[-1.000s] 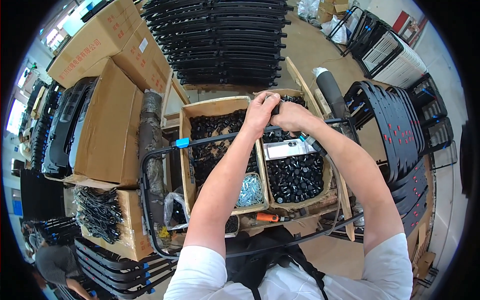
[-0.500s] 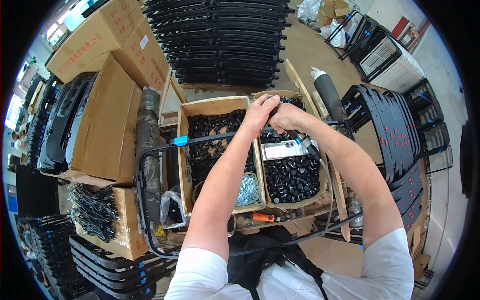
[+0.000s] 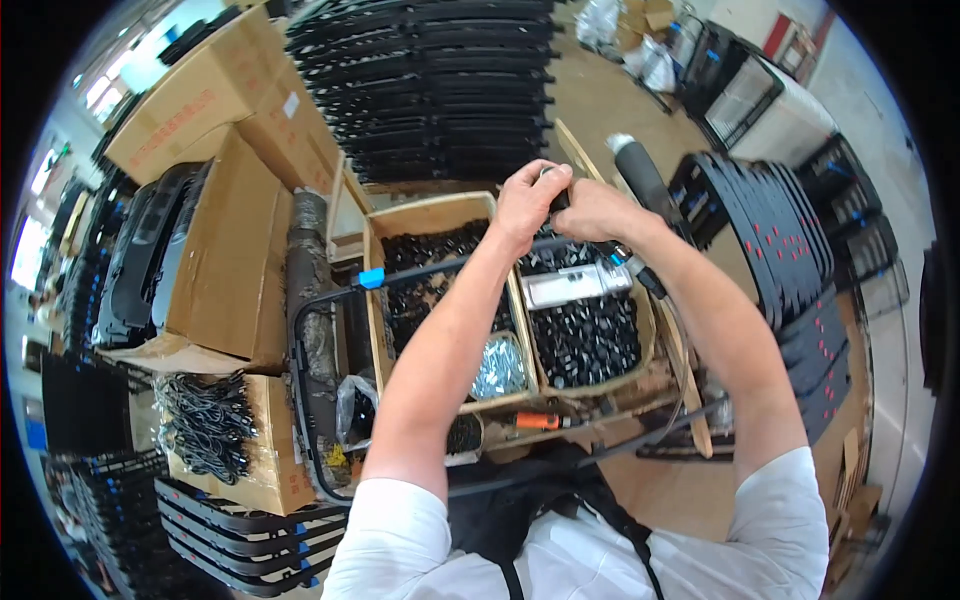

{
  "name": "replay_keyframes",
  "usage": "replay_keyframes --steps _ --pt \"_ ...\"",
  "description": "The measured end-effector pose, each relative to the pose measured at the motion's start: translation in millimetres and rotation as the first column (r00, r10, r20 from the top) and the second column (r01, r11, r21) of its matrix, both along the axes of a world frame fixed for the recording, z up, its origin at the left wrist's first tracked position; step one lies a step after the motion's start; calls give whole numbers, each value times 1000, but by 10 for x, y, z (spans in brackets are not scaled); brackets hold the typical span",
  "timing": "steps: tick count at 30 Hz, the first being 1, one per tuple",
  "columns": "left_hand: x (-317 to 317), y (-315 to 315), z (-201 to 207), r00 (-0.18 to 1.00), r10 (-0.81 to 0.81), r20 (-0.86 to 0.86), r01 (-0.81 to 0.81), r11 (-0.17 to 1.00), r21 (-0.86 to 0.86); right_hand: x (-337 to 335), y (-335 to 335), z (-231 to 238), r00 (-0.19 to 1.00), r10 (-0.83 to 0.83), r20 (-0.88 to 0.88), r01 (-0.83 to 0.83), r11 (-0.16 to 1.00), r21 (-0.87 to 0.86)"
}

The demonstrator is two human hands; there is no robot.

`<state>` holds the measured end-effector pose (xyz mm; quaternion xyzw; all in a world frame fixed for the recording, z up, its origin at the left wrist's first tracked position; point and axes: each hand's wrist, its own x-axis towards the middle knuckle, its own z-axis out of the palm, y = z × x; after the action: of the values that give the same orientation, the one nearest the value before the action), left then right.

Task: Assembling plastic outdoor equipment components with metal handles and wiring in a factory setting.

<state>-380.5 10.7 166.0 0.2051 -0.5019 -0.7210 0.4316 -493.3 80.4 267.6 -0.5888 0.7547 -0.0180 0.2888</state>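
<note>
My two hands meet above the far edge of the right-hand wooden box. In my right hand (image 3: pixel 603 212) is a dark power screwdriver (image 3: pixel 638 270) with a cord or hose trailing from its rear; its front end is hidden by my fingers. My left hand (image 3: pixel 530 208) is closed, thumb bent over, around a small dark piece that my fingers mostly cover. Beneath my wrists a black rectangular frame (image 3: pixel 425 271) lies across the boxes, with blue tape (image 3: pixel 371 278) on its far bar. Black knob-like parts (image 3: pixel 585 342) fill the right box, where a white-and-silver rectangular case (image 3: pixel 577 286) rests.
A wooden box (image 3: pixel 376 335) at left holds black parts and a tray of silver screws (image 3: pixel 498 368). An orange-handled tool (image 3: pixel 540 421) lies at the near edge. Cartons (image 3: pixel 225 250) stand left, black frames (image 3: pixel 430 90) are stacked ahead, and more frames (image 3: pixel 785 235) stand right.
Both hands have shifted slightly right and forward together, the screwdriver with them. The view has tilted a little, so the boxes and frame appear moved.
</note>
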Motion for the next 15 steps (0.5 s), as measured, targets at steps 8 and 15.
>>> replay_keyframes --steps 8,15 --pt "548 2201 -130 810 -586 -17 578 792 198 351 2489 -9 994 -57 -96 69 989 129" --pt "730 3102 -517 667 -742 -66 722 622 302 781 3572 -244 963 -267 -31 267 934 239"
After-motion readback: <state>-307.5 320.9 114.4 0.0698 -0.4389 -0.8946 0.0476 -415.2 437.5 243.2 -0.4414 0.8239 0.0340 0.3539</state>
